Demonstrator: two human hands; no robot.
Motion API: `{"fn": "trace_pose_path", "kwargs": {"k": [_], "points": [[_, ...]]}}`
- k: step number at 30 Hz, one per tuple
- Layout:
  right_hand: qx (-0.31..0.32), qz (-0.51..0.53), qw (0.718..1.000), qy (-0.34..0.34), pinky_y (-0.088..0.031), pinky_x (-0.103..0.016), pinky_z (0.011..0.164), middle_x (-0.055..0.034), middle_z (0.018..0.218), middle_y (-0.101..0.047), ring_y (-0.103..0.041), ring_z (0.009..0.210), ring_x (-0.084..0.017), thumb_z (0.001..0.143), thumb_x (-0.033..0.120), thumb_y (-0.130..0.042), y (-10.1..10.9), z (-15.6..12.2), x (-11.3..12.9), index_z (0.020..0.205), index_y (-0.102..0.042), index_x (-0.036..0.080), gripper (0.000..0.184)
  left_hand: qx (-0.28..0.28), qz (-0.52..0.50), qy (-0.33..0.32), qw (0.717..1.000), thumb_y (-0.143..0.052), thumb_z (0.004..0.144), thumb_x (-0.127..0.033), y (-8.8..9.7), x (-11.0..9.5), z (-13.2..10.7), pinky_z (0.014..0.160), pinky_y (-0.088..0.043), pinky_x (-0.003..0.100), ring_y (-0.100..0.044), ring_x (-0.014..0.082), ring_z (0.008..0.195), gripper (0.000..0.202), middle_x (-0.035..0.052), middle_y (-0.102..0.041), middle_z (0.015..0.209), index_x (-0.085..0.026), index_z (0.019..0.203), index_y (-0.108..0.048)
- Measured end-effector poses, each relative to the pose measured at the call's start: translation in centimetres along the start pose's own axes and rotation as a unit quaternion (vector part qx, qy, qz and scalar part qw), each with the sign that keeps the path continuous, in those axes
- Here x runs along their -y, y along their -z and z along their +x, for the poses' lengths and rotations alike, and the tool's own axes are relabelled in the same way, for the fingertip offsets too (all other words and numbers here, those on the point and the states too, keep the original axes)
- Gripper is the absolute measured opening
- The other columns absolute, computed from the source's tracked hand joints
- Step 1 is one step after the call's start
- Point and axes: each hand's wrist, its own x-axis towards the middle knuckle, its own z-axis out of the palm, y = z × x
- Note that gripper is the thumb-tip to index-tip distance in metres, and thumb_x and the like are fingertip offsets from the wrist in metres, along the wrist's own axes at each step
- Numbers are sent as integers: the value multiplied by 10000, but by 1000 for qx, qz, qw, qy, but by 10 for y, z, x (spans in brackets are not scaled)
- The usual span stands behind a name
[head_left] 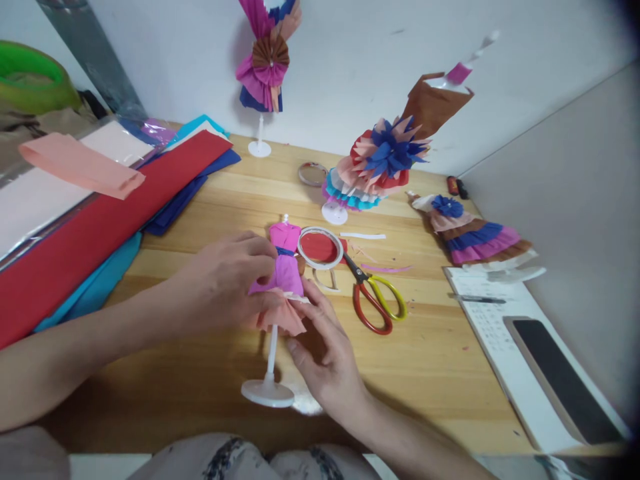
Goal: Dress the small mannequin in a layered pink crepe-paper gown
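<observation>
A small dress form (273, 357) on a white stand leans in front of me, dressed in a magenta paper dress (289, 272) with a dark blue waistband. A peach paper ruffle (284, 317) hangs at its hem, with a whitish strip along the top edge. My left hand (227, 280) is closed at the left side of the hem, its fingertips partly hidden by the hand. From the right, my right hand (327, 350) holds the ruffle's edge by its fingers, thumb lower near the stand's pole.
Right of the form lie a tape roll (320, 248) and scissors (375, 293) with red and yellow handles. Folded crepe paper (115, 227) covers the left. Behind stand two dressed forms (270, 63); another dress (485, 237) lies right, beyond a notebook (480, 327) and phone (565, 380).
</observation>
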Motion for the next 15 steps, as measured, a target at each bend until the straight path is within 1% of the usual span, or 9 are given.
{"fn": "trace_pose_path", "kwargs": {"k": [3, 6, 9, 11, 15], "points": [[10, 8, 1000, -10, -356, -550, 1109, -107, 1479, -417, -347, 1405, -283, 808, 71, -565, 0, 1, 0, 1235, -556, 279, 475, 5, -20, -20, 1000, -493, 915, -223, -3, 3, 0, 796, -501, 311, -603, 175, 876, 226, 79, -659, 964, -152, 714, -570], [13, 8, 1000, -17, -354, -531, 1114, -105, 1459, -436, -342, 1407, -270, 818, 75, -561, 0, 2, 0, 1246, -549, 280, 475, -10, -31, -65, 997, -459, 932, -185, -6, 8, 1, 819, -499, 300, -595, 167, 898, 214, 82, -656, 987, -151, 755, -574], [11, 5, 1000, -21, -354, -508, 1117, -102, 1441, -455, -341, 1407, -258, 818, 76, -561, 1, 1, 1, 1241, -548, 280, 470, -30, 7, -107, 994, -459, 930, -153, -6, 12, 3, 843, -494, 305, -582, 174, 934, 175, 88, -650, 981, -149, 791, -565], [14, 13, 999, -30, -346, -509, 1119, -104, 1443, -449, -325, 1415, -257, 818, 78, -557, 1, 0, 0, 1232, -546, 276, 459, -31, 45, -125, 991, -457, 928, -141, -5, 13, 4, 858, -492, 320, -576, 185, 947, 163, 95, -648, 971, -147, 803, -561], [21, 48, 997, -51, -324, -520, 1125, -109, 1435, -450, -279, 1436, -261, 802, 62, -546, 1, -2, -1, 1182, -548, 263, 430, -19, 73, -136, 988, -466, 931, -174, 0, 14, 4, 880, -485, 334, -567, 191, 961, 144, 89, -642, 975, -162, 823, -560]]}}
